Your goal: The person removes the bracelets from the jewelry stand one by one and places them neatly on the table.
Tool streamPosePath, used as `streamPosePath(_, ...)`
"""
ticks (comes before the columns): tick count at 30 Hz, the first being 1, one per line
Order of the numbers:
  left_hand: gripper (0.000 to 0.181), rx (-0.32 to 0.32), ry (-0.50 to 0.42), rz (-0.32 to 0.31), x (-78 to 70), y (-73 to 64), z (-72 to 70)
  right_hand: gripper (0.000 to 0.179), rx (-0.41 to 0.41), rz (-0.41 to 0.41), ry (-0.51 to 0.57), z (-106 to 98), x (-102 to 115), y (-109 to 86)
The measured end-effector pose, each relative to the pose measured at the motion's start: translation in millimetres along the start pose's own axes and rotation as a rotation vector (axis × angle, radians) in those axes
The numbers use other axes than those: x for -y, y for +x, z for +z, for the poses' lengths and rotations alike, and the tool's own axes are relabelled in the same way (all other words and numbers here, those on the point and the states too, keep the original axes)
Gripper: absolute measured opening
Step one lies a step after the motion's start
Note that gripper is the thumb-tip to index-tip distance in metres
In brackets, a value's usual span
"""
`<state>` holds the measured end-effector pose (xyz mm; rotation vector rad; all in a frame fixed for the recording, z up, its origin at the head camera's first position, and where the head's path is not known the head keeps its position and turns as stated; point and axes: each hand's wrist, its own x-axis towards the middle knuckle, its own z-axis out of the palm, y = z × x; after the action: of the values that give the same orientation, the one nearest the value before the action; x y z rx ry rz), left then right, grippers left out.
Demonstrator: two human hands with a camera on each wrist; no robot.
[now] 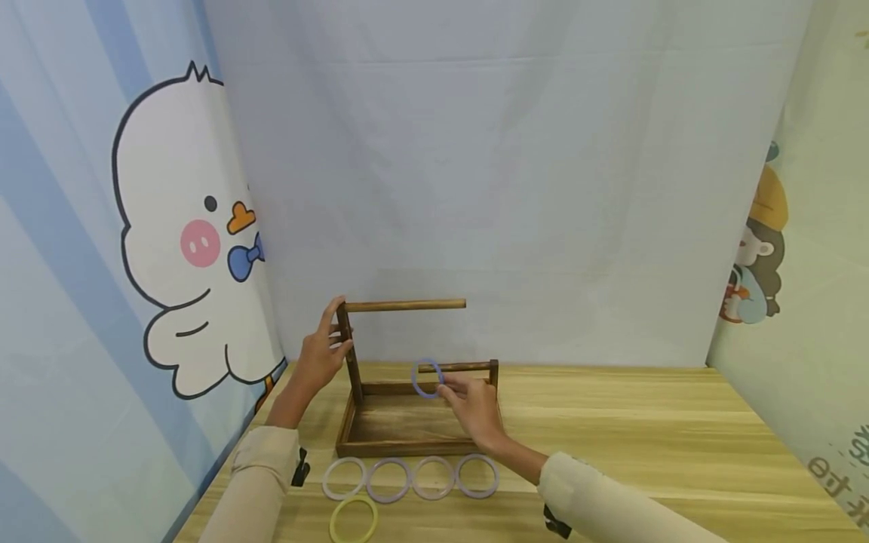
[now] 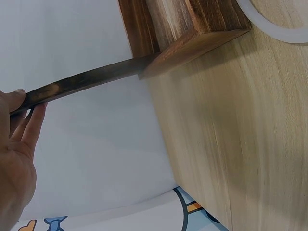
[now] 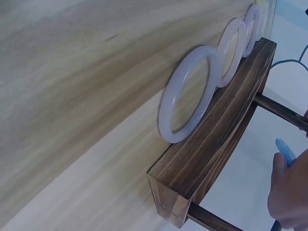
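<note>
My left hand (image 1: 320, 360) grips the tall post (image 1: 350, 354) of a dark wooden jewelry stand (image 1: 414, 449) near its top. In the left wrist view, thumb and fingers lie on either side of that post. My right hand (image 1: 478, 411) pinches a blue bangle (image 1: 414, 383) by its right side. The bangle stands upright at the free end of the stand's lower rod (image 1: 465, 367); whether the rod passes through it, I cannot tell. In the right wrist view, only a bit of the blue bangle (image 3: 286, 151) shows beyond the fingers.
Several pale bangles lie in a row before the stand, from a white one (image 1: 344, 498) to a lilac one (image 1: 477, 495). A yellow bangle (image 1: 332, 520) lies nearer. The upper rod (image 1: 407, 305) juts rightward above the tray. Curtains surround the wooden table (image 1: 624, 452).
</note>
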<state>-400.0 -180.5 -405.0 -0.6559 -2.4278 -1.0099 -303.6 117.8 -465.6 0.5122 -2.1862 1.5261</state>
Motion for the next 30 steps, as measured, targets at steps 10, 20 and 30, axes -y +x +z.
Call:
streamPosePath(10,0.095,-0.009,-0.011,0.012,2.1,-0.2,1.3,0.022,0.015,0.096,0.157,6,3,2.3)
streamPosePath(20,0.092,-0.019,-0.003,0.033,2.3,-0.6,2.2,0.024,0.043,0.139,0.227,10,10,0.9)
streamPosePath(30,0.092,-0.016,-0.010,0.013,1.5,0.2,0.7,0.023,0.105,0.207,0.212,14,14,-1.7)
